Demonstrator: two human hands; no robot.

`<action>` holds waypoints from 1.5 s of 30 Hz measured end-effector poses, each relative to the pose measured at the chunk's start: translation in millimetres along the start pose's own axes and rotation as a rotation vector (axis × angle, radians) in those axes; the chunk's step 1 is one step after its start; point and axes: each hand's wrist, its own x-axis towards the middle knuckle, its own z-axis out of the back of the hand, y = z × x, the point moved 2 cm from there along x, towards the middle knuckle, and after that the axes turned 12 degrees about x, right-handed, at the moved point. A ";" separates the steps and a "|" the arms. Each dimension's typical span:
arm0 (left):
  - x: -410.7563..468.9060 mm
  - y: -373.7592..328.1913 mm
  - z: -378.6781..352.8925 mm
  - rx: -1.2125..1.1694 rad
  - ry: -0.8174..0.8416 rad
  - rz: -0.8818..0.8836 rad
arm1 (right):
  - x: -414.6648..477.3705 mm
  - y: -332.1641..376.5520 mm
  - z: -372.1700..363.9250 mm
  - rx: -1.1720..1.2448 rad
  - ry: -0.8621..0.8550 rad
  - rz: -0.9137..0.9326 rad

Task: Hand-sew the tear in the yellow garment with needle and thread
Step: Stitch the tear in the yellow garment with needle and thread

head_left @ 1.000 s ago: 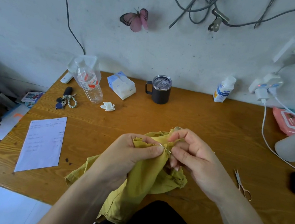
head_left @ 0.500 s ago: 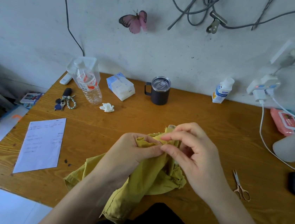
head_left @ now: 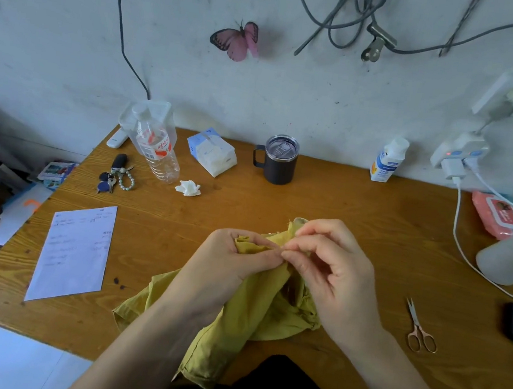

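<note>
The yellow garment (head_left: 233, 326) lies bunched on the wooden table (head_left: 343, 204) at its near edge and hangs over it toward me. My left hand (head_left: 225, 264) grips a raised fold of the cloth between thumb and fingers. My right hand (head_left: 333, 270) meets it from the right, thumb and forefinger pinched together at the top of that fold. The needle and the thread are hidden by my fingertips. The tear itself does not show.
Small scissors (head_left: 420, 328) lie to the right of my right hand. A sheet of paper (head_left: 74, 253) lies at left. Along the back stand a water bottle (head_left: 156, 147), tissue pack (head_left: 212, 152), dark mug (head_left: 278, 160) and small white bottle (head_left: 387, 161). Charger cable (head_left: 458, 236) trails at right.
One second ago the needle showed between my two hands at the fold. My right fingers have since closed over it and risen slightly. The left hand keeps its hold.
</note>
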 end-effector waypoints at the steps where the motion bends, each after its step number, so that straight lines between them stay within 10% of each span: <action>1: -0.4 -0.1 -1.0 0.010 -0.006 0.002 | -1.0 -1.4 -1.6 -0.025 0.006 0.012; 9: 1.0 9.1 -13.4 0.101 -0.077 0.108 | -1.2 15.7 -11.0 0.035 -0.121 0.242; 15: -2.1 4.5 -1.3 0.020 -0.123 0.028 | 12.0 1.1 0.9 0.833 -0.263 -0.503; 20: -2.8 3.3 8.1 0.011 -0.208 -0.004 | 11.5 -21.6 17.7 1.255 -0.479 -0.764; 31: -1.5 2.1 18.6 -0.027 -0.274 -0.023 | -2.9 -52.5 53.6 1.399 -0.906 -0.915; 45: -3.5 -3.4 22.9 -0.076 -0.295 -0.011 | -13.7 -68.9 78.0 1.370 -1.055 -0.915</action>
